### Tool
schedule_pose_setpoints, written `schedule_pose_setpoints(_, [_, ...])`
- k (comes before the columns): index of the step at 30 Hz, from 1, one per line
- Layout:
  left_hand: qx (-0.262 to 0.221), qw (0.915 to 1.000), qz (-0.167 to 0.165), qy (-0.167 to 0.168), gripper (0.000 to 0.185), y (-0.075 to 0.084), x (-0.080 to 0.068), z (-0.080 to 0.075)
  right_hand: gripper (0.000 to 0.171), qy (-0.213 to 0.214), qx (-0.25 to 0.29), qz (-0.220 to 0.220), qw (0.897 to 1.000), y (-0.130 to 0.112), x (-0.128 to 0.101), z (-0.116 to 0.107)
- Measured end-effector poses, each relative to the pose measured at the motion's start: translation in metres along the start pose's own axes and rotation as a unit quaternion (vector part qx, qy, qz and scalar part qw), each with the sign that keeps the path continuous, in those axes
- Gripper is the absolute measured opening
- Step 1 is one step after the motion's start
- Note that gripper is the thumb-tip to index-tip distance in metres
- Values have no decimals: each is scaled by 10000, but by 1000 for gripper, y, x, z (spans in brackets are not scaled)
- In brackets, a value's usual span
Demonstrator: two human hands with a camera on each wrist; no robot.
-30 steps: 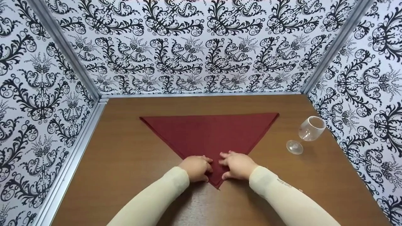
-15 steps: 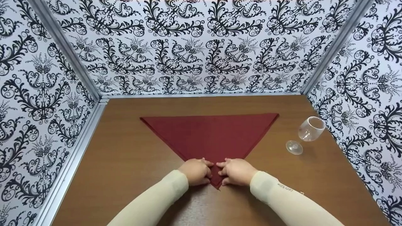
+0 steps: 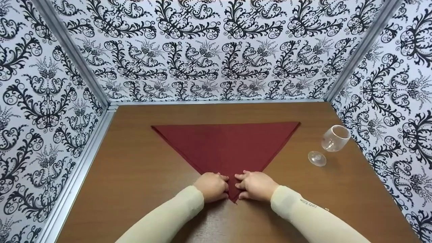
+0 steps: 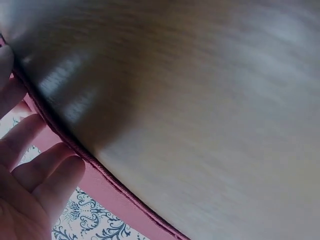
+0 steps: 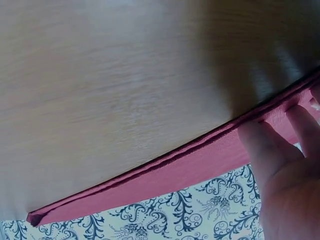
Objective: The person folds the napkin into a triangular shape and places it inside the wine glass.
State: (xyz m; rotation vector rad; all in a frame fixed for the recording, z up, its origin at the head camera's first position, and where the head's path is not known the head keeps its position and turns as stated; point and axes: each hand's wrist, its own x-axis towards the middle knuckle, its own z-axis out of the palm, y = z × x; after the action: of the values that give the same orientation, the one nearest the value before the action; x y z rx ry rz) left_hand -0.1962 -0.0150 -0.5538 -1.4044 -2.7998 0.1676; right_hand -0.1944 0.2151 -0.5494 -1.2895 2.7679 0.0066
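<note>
A dark red cloth napkin [image 3: 222,145], folded into a triangle, lies flat with its long edge at the back and its tip towards me. My left hand [image 3: 211,186] rests on the napkin's left edge near the tip. Opposite it, my right hand [image 3: 258,185] touches the right edge. In the left wrist view, extended fingers [image 4: 62,182] lie along the layered hem. The right wrist view has fairly straight fingers [image 5: 260,145] on the cloth, with one far corner [image 5: 35,218] visible. Part of the tip is hidden by both hands.
A clear stemmed glass [image 3: 335,139] stands on the wooden table [image 3: 135,189] to the right of the napkin. Patterned black-and-white walls [image 3: 216,50] with metal framing enclose the back and sides.
Both hands have slid slightly towards me, nearer the napkin's tip, with little movement in the last half second. The napkin and glass have stayed in place.
</note>
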Motion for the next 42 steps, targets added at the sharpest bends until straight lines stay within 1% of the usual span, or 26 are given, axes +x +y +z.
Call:
schedule_pose_setpoints(3, [122, 9999, -6, 30, 20, 0, 0, 1, 42, 19, 12, -17, 10000, 1, -1, -2])
schedule_pose_setpoints(6, [146, 9999, 8, 27, 22, 0, -2, 1, 37, 119, -120, -126, 9998, 1, -1, -3])
schedule_pose_setpoints(11, [65, 9999, -18, -82, 35, -2, -6, 2, 32, 253, -415, -253, 9985, -1, -3, -1])
schedule_pose_setpoints(16, [135, 9999, -9, -83, 46, -3, -10, 7, 29, 363, -653, -210, 9970, -5, -3, 1])
schedule_pose_setpoints(20, [141, 9999, -37, 2, 47, -1, -11, 11, 27, 483, -646, -140, 9966, -6, -3, 6])
schedule_pose_setpoints(24, [184, 9995, -75, 230, 43, 2, -11, 11, 24, 638, -686, -188, 9954, -6, -3, 9])
schedule_pose_setpoints(27, [161, 9992, -163, 341, 40, 5, -10, 9, 21, 672, -566, -145, 9960, -5, -3, 10])
schedule_pose_setpoints(30, [122, 9988, -266, 405, 35, 7, -10, 7, 19, 671, -219, 9, 9975, -5, -3, 9])
schedule_pose_setpoints(33, [227, 9978, -322, 535, 27, 9, -9, 8, 19, 680, 48, 170, 9975, -5, -3, 9])
schedule_pose_setpoints(35, [313, 9967, -357, 660, 22, 10, -9, 9, 23, 716, 152, 225, 9971, -5, -3, 8])
schedule_pose_setpoints(38, [322, 9955, -489, 746, 20, 10, -8, 10, 38, 673, 266, 278, 9970, -6, -4, 8])
schedule_pose_setpoints(39, [293, 9950, -541, 781, 20, 10, -7, 10, 41, 684, 315, 257, 9968, -6, -4, 8])
schedule_pose_setpoints(40, [262, 9943, -603, 835, 20, 10, -6, 10, 41, 751, 364, 245, 9962, -7, -4, 8])
schedule_pose_setpoints(42, [198, 9927, -727, 945, 21, 8, -4, 10, 36, 957, 376, 245, 9944, -10, -2, 7])
